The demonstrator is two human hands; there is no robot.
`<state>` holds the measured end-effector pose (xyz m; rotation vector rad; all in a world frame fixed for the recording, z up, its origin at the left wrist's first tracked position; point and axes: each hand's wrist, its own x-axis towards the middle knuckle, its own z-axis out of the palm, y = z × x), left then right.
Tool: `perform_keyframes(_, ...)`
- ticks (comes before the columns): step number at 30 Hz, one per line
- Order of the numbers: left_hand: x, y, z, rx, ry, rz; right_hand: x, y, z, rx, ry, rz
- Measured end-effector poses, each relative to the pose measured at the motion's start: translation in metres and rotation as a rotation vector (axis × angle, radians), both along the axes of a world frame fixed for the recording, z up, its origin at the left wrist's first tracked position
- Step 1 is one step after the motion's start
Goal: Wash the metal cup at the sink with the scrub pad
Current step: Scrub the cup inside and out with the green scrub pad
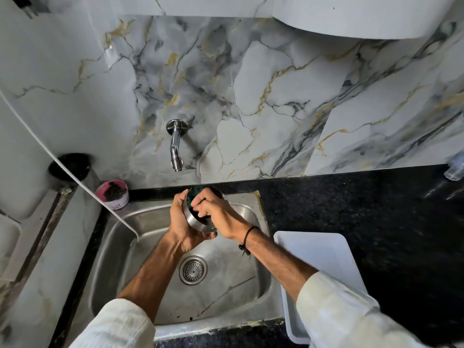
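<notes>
The fingers point(200, 200) of the right hand point(218, 215) curl around a dark green scrub pad point(196, 197) and press it into the open mouth of the metal cup point(198, 214), while the fingers of the left hand point(181, 222) wrap the cup's outer wall and base from the left, gripping it firmly. The cup lies tilted on its side, its mouth turned toward the right hand, and is held in the air above the back part of the steel sink point(120, 237), just in front of the sink's rear rim. A dark cord bracelet point(247, 238) circles the right wrist, and both forearms come out of pale rolled sleeves point(334, 307). Below the hands sits the round drain strainer point(193, 270) in the sink floor. A chrome tap point(176, 146) juts from the marbled wall above the sink's back edge; no water shows at its spout. A pink tub point(114, 194) with something dark in it stands at the sink's back left corner. A white tray point(316, 259) rests on the black speckled counter point(351, 204), touching the sink's right edge.
</notes>
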<state>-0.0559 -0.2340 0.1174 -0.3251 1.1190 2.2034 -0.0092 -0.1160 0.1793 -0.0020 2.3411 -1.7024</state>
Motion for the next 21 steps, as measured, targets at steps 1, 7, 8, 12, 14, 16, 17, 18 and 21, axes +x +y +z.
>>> perform_keyframes(1,-0.001,-0.005,-0.002,-0.039,0.018,0.012,0.002,0.004,0.001,0.015,0.006,0.023)
perform_keyframes(7,0.006,-0.005,-0.007,-0.239,0.061,0.018,0.003,0.018,-0.007,0.019,-0.022,0.117)
perform_keyframes(8,0.008,-0.001,-0.007,-0.259,0.065,0.010,-0.001,0.015,-0.005,-0.052,-0.050,0.076)
perform_keyframes(12,0.010,0.003,-0.006,-0.250,0.093,-0.009,-0.019,0.017,-0.001,0.028,-0.069,0.012)
perform_keyframes(14,0.003,0.000,-0.004,-0.242,0.118,0.015,-0.017,0.024,-0.006,0.341,-0.013,0.045)
perform_keyframes(16,-0.003,-0.004,-0.004,-0.247,0.134,0.055,-0.011,0.028,-0.011,0.525,0.005,0.077)
perform_keyframes(17,-0.004,-0.006,-0.004,-0.250,0.147,0.072,-0.008,0.029,-0.013,0.541,-0.011,0.088)
perform_keyframes(18,-0.004,-0.007,-0.005,-0.251,0.163,0.085,-0.006,0.028,-0.013,0.520,-0.033,0.093)
perform_keyframes(21,0.004,-0.002,-0.006,-0.239,0.184,0.133,-0.002,0.021,-0.009,0.212,-0.114,0.038)
